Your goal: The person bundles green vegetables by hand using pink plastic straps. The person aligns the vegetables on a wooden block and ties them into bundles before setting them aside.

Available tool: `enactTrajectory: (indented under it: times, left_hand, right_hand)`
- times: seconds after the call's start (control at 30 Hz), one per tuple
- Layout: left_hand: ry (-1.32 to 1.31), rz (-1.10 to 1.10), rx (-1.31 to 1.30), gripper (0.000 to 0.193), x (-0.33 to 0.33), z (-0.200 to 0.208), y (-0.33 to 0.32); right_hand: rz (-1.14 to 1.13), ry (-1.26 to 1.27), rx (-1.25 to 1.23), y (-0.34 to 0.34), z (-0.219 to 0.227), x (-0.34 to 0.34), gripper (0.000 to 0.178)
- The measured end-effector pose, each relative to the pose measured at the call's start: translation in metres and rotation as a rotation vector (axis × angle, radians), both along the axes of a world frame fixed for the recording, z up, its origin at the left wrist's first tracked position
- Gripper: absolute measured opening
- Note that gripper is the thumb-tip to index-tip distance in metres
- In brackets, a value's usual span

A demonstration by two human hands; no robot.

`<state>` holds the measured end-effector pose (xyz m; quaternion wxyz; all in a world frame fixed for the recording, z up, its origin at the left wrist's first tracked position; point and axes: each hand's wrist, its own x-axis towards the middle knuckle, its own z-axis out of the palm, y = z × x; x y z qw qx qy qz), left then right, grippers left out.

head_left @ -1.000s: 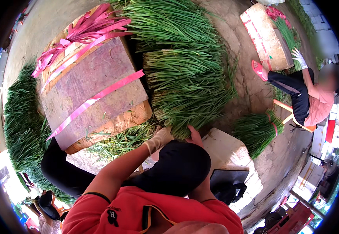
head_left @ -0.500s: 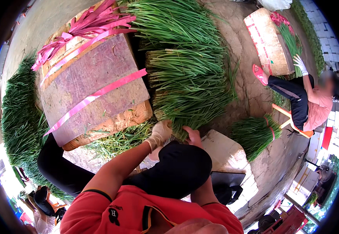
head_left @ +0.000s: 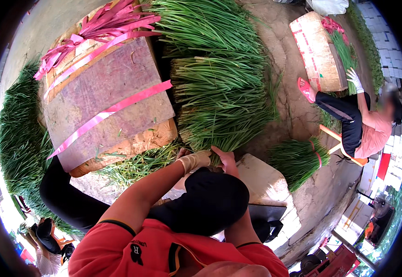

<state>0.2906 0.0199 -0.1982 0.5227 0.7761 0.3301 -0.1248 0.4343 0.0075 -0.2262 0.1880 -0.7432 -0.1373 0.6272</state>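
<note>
My left hand (head_left: 195,161), in a pale glove, is closed at the near end of a long pile of chives (head_left: 224,87). Close beside it my bare right hand (head_left: 225,157) is closed as well. Between the two hands shows a small bunch of chives (head_left: 215,160), mostly hidden by fingers and my raised knee. To the left stands a box topped with a worn board (head_left: 113,87). Across that board lies a flat pink ribbon (head_left: 113,115), and more pink ribbons (head_left: 104,25) are heaped at its far end.
Loose cut blades (head_left: 134,168) litter the ground before the box. At right lies a tied chive bundle (head_left: 298,161) beside a white foam block (head_left: 261,177). Another chive heap (head_left: 21,134) lines the far left. A seated co-worker (head_left: 369,120) handles chives at another box (head_left: 319,51).
My hands have drawn closer together, the left moving slightly right and down. Less of the bunch between them shows. The whole view has shifted slightly.
</note>
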Motion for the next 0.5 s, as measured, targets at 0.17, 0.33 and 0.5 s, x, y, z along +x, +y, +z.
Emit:
enactTrajectory:
  times: [0.17, 0.33, 0.5]
  left_hand:
    - [-0.148, 0.640, -0.078, 0.023, -0.013, -0.093, -0.031]
    - [-0.283, 1.177, -1.192, 0.028, 0.003, -0.046, -0.006]
    - [-0.267, 0.064, 0.325, 0.032, 0.016, -0.064, -0.005]
  right_hand:
    - [-0.095, 0.153, 0.069, -0.002, 0.012, 0.021, 0.031]
    - [-0.179, 0.399, -0.030, 0.002, 0.021, 0.052, 0.021]
    - [0.134, 0.235, 0.165, -0.001, 0.043, 0.023, 0.032]
